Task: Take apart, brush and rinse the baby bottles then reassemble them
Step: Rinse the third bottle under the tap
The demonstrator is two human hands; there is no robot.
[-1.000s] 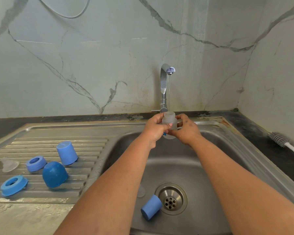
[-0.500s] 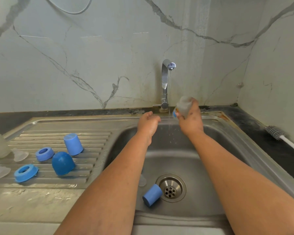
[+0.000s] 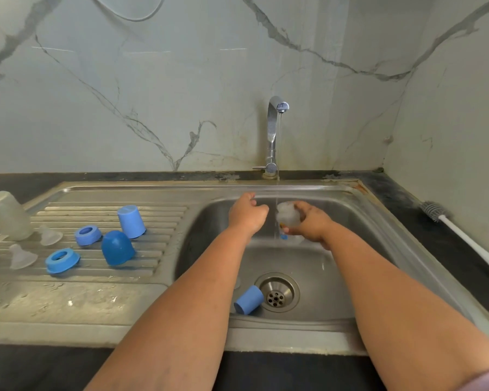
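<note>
In the bottom of the sink (image 3: pixel 393 218), nearest the viewer, a light blue cap (image 3: pixel 248 300) lies on its side just beside the drain (image 3: pixel 277 296). Two bare forearms reach over the front rim and across the basin. To the left, on the ribbed draining board (image 3: pixel 102 275), two blue rings (image 3: pixel 62 261) (image 3: pixel 88 235) lie flat, with a dark blue dome cap (image 3: pixel 117 247) between them and a light blue cap (image 3: pixel 131 222) standing mouth down a little farther back. Two clear teats (image 3: pixel 21 256) (image 3: pixel 50 235) rest left of the rings, and a frosted bottle (image 3: pixel 7 215) stands upside down at the far left edge.

Farther in, over the back half of the basin, the right hand (image 3: pixel 311 224) grips a clear bottle (image 3: pixel 288 217), fingers and thumb curled round its body; the bottle is tilted and sits right at the thin stream of water falling from the tap (image 3: pixel 274 131). The left hand (image 3: pixel 247 213) hovers just left of the stream, holding nothing, its fingers loosely curled and not touching the bottle.

On the dark counter at the right, a bottle brush (image 3: pixel 460 232) with a white handle lies along the sink's edge. Behind everything rises a marbled wall.
</note>
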